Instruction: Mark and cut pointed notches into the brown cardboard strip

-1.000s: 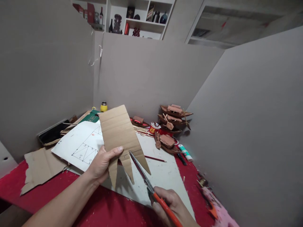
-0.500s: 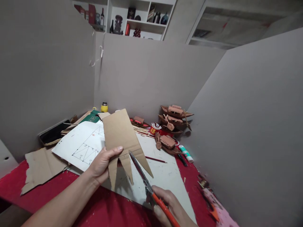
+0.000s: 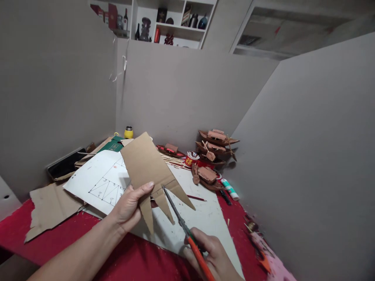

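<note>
Cardboard (image 3: 146,160) sits pinched in the left hand (image 3: 129,206); the right hand (image 3: 212,249) curls fingers round scissors (image 3: 183,224). I fear an overdeep snip could sever the right spike (image 3: 181,194).

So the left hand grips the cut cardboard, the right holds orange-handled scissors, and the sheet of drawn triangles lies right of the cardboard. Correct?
One slip: in the head view, the sheet of drawn triangles lies left of the cardboard. The rest stands: left hand gripping the cardboard, right hand holding the scissors.
</note>
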